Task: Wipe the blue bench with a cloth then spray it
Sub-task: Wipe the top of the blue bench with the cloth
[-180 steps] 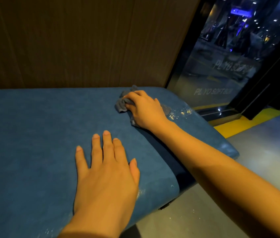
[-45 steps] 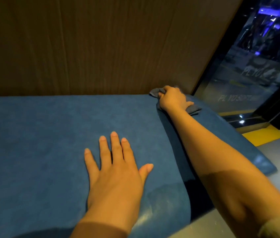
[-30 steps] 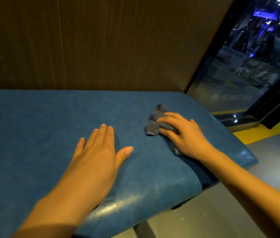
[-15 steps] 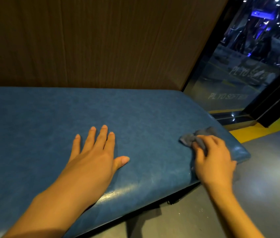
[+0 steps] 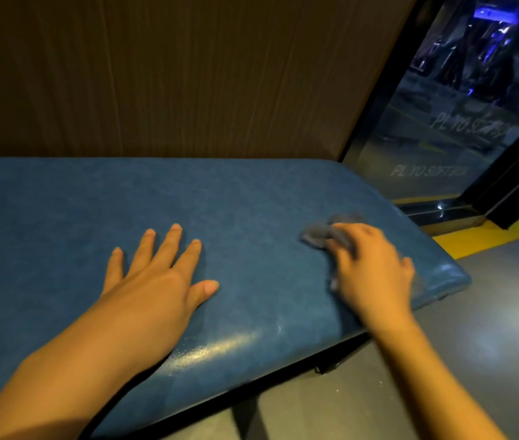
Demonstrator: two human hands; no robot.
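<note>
The blue padded bench (image 5: 251,198) runs across the view in front of a brown wood-grain wall. My left hand (image 5: 156,281) lies flat on the seat with its fingers spread and holds nothing. My right hand (image 5: 375,268), blurred by motion, presses a small grey cloth (image 5: 321,231) onto the bench near its right end. Most of the cloth is hidden under that hand. No spray bottle is in view.
A wood-panelled wall (image 5: 172,74) rises straight behind the bench. To the right a dark glass panel (image 5: 442,138) with faint lettering stands in a black frame. A yellow floor strip (image 5: 480,233) and grey floor (image 5: 458,360) lie beyond the bench's front and right edges.
My right hand has slid the cloth from the far back corner towards the front right end, then slightly left and back onto the seat. My left hand has stayed flat.
</note>
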